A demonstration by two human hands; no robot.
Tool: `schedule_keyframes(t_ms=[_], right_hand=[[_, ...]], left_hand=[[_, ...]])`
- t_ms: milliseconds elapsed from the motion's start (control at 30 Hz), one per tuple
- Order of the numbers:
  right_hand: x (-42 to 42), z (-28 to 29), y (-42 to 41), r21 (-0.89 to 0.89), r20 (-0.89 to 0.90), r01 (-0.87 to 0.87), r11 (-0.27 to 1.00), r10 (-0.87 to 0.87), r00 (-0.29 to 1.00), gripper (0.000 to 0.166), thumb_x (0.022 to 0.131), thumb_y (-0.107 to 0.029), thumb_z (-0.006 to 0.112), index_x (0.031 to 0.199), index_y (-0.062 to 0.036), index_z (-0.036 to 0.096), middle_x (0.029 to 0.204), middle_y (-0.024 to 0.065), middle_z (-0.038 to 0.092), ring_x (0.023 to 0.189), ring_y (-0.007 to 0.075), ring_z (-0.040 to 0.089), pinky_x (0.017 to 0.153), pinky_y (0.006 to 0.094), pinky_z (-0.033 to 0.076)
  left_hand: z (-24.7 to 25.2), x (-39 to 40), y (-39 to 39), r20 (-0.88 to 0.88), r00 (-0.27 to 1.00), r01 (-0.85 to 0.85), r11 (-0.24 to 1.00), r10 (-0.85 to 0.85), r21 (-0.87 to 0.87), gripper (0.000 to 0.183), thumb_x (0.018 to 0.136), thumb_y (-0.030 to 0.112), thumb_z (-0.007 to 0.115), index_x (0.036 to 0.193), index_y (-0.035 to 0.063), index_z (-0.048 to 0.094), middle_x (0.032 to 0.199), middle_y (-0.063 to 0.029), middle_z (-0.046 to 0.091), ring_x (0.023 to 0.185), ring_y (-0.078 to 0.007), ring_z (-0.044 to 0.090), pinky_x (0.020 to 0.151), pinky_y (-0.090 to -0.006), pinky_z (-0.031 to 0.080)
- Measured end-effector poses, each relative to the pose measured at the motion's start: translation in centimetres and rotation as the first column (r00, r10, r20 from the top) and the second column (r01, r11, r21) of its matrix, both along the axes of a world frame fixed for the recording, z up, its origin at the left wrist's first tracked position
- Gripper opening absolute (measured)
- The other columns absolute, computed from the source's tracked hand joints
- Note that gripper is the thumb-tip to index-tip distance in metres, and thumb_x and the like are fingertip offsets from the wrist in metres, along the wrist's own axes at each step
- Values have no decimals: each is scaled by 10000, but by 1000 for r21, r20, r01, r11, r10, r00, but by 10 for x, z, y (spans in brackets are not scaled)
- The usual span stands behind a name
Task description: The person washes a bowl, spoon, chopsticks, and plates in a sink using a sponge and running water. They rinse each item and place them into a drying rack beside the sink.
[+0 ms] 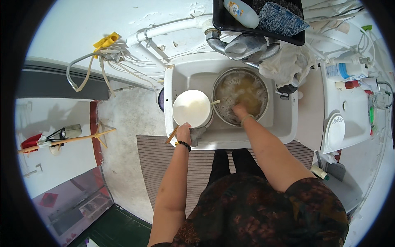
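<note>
My left hand [184, 132] grips the near rim of a white bowl [192, 108], tilted so its inside faces me. Brown wooden chopsticks [172, 134] stick out beside that hand, and a grey cloth [197, 135] hangs by its right side. Beneath the bowl, part of another vessel shows. My right hand [240, 111] reaches into a round metal basin [266, 108] of cloudy, foamy water [228, 88]. Its fingers are under the surface, so what they touch is hidden. A pale handle [215, 102] lies over the basin's left rim.
The white sink [282, 129] surrounds the basin. Above it are a metal faucet [216, 43], a plastic bag [285, 66] and a black tray [217, 23] with a bottle [242, 14] and scrubbing cloth [279, 20]. White lids [335, 131] rest on the right counter [355, 136].
</note>
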State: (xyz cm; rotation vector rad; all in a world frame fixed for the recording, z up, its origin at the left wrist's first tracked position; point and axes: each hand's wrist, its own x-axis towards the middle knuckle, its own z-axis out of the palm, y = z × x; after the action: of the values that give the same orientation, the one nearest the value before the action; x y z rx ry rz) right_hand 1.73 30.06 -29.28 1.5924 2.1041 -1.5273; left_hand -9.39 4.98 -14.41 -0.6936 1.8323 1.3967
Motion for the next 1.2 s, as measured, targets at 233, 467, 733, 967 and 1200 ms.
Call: schedule_keyframes(t_ms=[233,467,733,967,1200], right_hand=[[-17,40,-23,181,189,-366,913,333,924,242,698,-134,572,859,47,576,848,255,587,841,371,572,746,403,450],[-1,59,-5,-145,178,-613,777,630,756,195,657,-137,586,732,42,598,735,207,606,704,320,587,640,394,459],[20,77,-5,-69,76,-633,771,637,767,457,646,-229,546,1043,-2,544,1030,238,552,965,352,527,827,347,406],[8,75,-21,-86,-95,-549,831,542,835,533,707,-285,519,1127,38,471,1119,252,503,1036,363,486,877,363,372],[2,75,-29,-70,-236,-539,839,511,827,428,735,-201,528,1121,-18,496,1130,234,487,1088,357,436,915,379,350]], left_hand=[[-20,-19,-18,-179,880,409,894,-439,-183,241,696,192,486,762,-38,520,732,-150,526,645,-236,467,596,-345,384],[-51,-37,-40,-183,770,550,781,-611,-294,292,738,190,495,908,-46,520,841,-107,528,730,-210,510,646,-337,427],[17,-25,-4,-15,951,298,933,-307,-200,307,737,198,521,911,-55,522,801,-109,540,715,-208,522,657,-325,430],[49,-13,-1,-44,952,287,936,-302,-201,290,801,269,508,776,-15,559,774,-105,550,694,-197,512,644,-310,428],[66,4,-11,-78,952,283,948,-296,-143,387,859,323,450,711,-17,561,749,-117,562,691,-192,521,635,-300,440]])
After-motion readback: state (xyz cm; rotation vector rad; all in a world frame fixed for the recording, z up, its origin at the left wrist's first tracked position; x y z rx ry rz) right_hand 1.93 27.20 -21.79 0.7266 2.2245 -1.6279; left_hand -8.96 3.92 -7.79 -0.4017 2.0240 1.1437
